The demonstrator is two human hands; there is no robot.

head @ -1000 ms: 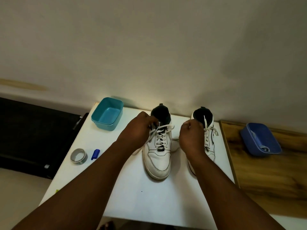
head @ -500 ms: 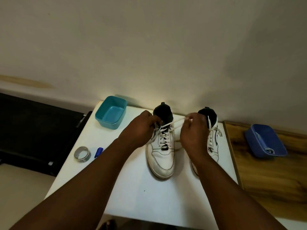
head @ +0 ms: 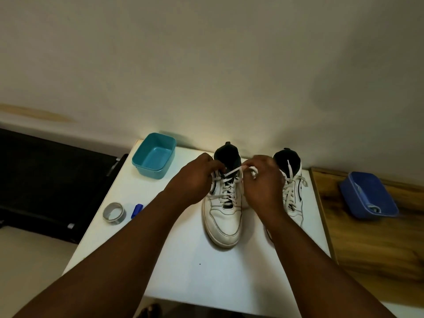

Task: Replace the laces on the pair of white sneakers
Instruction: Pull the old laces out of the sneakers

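Two white sneakers with dark collars stand on the white table (head: 206, 278), toes toward me. The left sneaker (head: 223, 222) is laced with a white lace (head: 226, 190). My left hand (head: 195, 180) is closed at the upper left eyelets of that shoe, pinching the lace. My right hand (head: 263, 182) is closed on the other lace end, which runs taut from the shoe's collar to my fingers. The right sneaker (head: 292, 193) stands partly behind my right hand, with its own lace end sticking up.
A teal tub (head: 154, 156) sits at the table's back left. A tape roll (head: 114, 213) and a small blue cap (head: 137, 210) lie near the left edge. To the right, a blue tray (head: 368, 197) with something in it rests on a wooden surface (head: 376, 244).
My right hand rose from beside the left sneaker to its collar and drew the lace end out taut to the right. My left hand stayed at the upper eyelets.
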